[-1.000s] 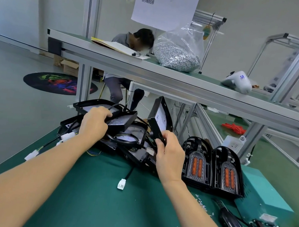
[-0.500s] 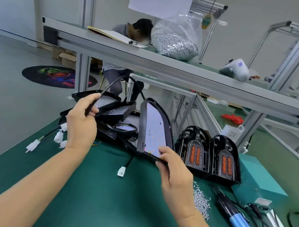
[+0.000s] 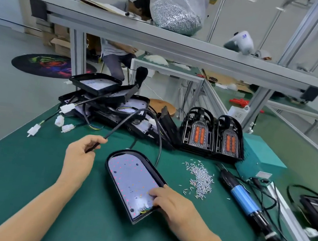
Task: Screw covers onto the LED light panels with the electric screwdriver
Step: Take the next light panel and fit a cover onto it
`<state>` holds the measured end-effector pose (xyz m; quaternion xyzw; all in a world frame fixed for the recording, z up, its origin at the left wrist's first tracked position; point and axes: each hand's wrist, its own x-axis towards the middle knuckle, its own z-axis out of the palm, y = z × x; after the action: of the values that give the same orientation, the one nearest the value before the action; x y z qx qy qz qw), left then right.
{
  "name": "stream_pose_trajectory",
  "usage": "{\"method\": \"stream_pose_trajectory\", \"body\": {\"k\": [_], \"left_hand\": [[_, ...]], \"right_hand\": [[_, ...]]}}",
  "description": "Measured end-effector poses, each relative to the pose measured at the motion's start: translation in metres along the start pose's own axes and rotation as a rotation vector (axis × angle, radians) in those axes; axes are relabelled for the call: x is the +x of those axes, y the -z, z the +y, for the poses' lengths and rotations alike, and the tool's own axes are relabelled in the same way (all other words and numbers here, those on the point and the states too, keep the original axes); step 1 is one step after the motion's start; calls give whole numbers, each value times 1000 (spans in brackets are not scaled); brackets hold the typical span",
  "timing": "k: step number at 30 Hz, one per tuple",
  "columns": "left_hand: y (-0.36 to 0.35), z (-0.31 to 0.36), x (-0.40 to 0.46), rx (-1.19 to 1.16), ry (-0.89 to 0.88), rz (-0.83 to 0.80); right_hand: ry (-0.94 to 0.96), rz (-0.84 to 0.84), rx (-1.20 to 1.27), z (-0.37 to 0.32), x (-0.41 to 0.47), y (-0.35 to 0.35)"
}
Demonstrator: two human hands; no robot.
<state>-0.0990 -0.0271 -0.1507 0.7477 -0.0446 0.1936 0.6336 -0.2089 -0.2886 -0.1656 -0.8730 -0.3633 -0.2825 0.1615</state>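
1. Right hand [image 3: 174, 204]: fingers curled over the near right edge of one LED panel [image 3: 133, 179], which lies flat on the green table [image 3: 27, 174].
2. Left hand [image 3: 79, 158] pinches the black cable [image 3: 126, 119].
3. One blue screwdriver [image 3: 244, 201] lies right of a loose screw pile [image 3: 200, 178].
4. Two covers [image 3: 212, 136] stand behind; panel stack [image 3: 106, 102] at far left.
5. No readable labels.

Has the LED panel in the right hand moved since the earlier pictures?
Yes. The panel has come toward the person, away from the pile, and lies flat on the table.
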Motion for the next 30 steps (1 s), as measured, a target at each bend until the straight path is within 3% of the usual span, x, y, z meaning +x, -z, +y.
{"method": "stream_pose_trajectory", "body": {"k": [6,9,12,14,15,18,20,23,26,30], "left_hand": [[23,-5,11,394,101,116],[39,-8,15,646,198,29],[40,-2,6,836,32,36],[28,5,-7,752,-101,48],[19,10,-15,670,-86,-2],[-10,19,-30,469,187,-237],[-21,21,-30,521,269,-313],[-27,19,-23,667,260,-337],[-32,16,-24,699,250,-302],[-44,14,-29,684,225,-165]], "right_hand": [[43,-118,13,8,2,17],[52,-149,14,10,5,22],[49,-163,3,10,6,24],[28,-149,-1,11,6,25],[20,-142,-12,12,6,26],[19,-132,-61,13,7,28],[13,-150,-66,14,7,31],[-26,-219,11,16,9,38],[-217,-130,117,23,18,47],[-750,143,26,62,49,51]]}}
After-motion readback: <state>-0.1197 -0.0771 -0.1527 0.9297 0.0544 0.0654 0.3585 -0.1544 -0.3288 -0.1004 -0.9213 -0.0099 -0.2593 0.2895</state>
